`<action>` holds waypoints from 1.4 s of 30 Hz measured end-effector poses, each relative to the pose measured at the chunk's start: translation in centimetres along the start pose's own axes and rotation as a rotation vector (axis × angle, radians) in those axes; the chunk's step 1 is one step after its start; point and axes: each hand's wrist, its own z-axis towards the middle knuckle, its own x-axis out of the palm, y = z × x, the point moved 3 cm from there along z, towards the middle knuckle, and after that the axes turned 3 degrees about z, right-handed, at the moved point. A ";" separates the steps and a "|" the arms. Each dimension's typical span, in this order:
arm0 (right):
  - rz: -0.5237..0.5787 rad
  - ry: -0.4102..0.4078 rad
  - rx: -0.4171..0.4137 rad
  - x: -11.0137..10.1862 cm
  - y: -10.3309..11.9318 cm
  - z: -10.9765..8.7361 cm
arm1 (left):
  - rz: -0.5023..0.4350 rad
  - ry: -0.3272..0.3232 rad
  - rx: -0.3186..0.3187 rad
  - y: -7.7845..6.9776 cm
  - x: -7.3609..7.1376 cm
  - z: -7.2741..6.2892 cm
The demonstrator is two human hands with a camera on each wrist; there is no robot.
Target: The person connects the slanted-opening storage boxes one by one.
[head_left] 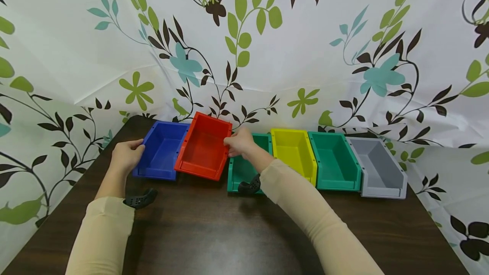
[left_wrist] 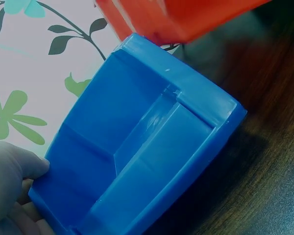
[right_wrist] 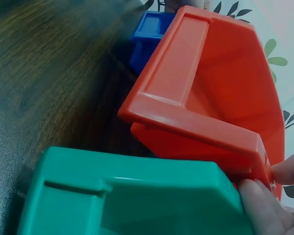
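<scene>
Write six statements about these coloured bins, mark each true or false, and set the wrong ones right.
1. The left grip holds the edge of the blue bin. True.
2. The blue bin stands at the right end of the row in the head view. False: it stands at the left end.
3. The right grip holds the edge of the red bin. True.
4. The red bin sits square with its neighbours. False: it is tilted out of line.
5. The yellow bin stands between two green bins. True.
6. There are seven bins in the head view. False: there are six.
</scene>
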 end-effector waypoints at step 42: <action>0.107 0.065 -0.072 -1.1 -0.9 0.0 | 0.077 -0.367 0.309 -3.9 -2.6 -3.0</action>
